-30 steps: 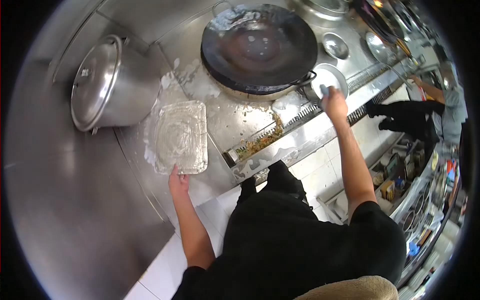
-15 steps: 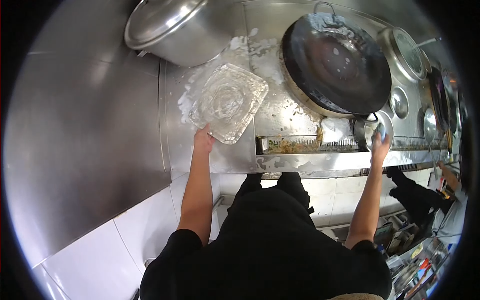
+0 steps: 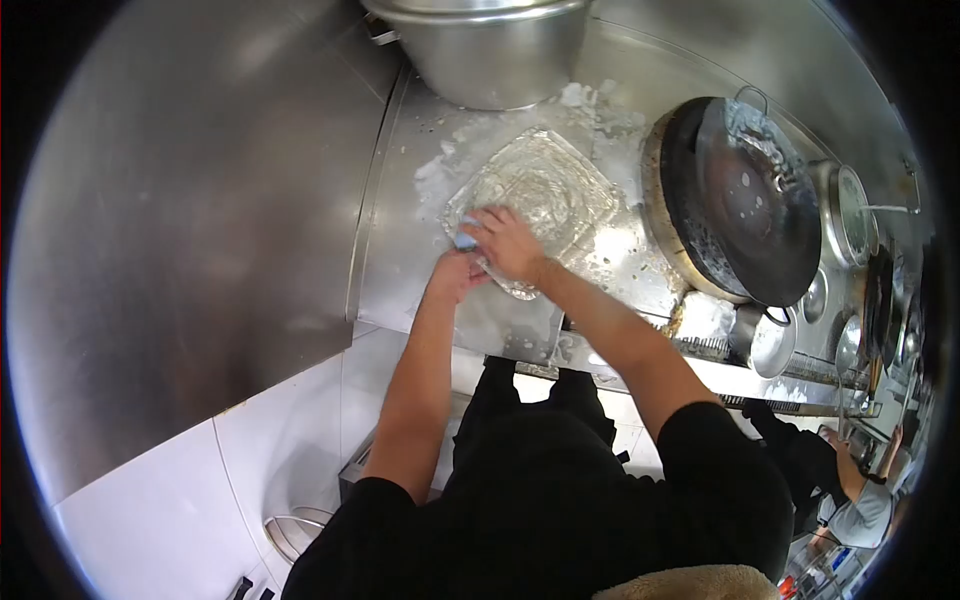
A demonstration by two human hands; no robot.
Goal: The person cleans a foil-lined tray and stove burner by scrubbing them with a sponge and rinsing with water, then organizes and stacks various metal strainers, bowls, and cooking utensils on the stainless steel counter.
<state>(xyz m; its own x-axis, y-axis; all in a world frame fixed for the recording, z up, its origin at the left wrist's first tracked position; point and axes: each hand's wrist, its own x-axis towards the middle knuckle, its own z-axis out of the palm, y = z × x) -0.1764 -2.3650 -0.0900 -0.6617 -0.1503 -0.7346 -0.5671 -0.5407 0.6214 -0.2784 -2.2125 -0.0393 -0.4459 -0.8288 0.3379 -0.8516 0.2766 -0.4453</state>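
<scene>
A shiny rectangular tray or lid (image 3: 560, 190), wet and streaked, lies on the steel counter (image 3: 400, 270). My left hand (image 3: 458, 276) is closed on its near left edge. Over the same edge, my right hand (image 3: 505, 243) presses a light blue sponge or cloth (image 3: 466, 236) against the surface. White foam (image 3: 437, 182) lies on the counter beside the tray.
A large steel pot (image 3: 490, 60) stands behind the tray. To the right are a big black wok (image 3: 760, 200), a metal bowl (image 3: 773, 342) with a handle nearby, and a lidded pot (image 3: 853, 215). Another person (image 3: 860, 510) is at the lower right.
My right hand has moved left from the metal bowl to the tray, with the blue item in it. My left hand still holds the tray's edge. The view has turned and shifted left.
</scene>
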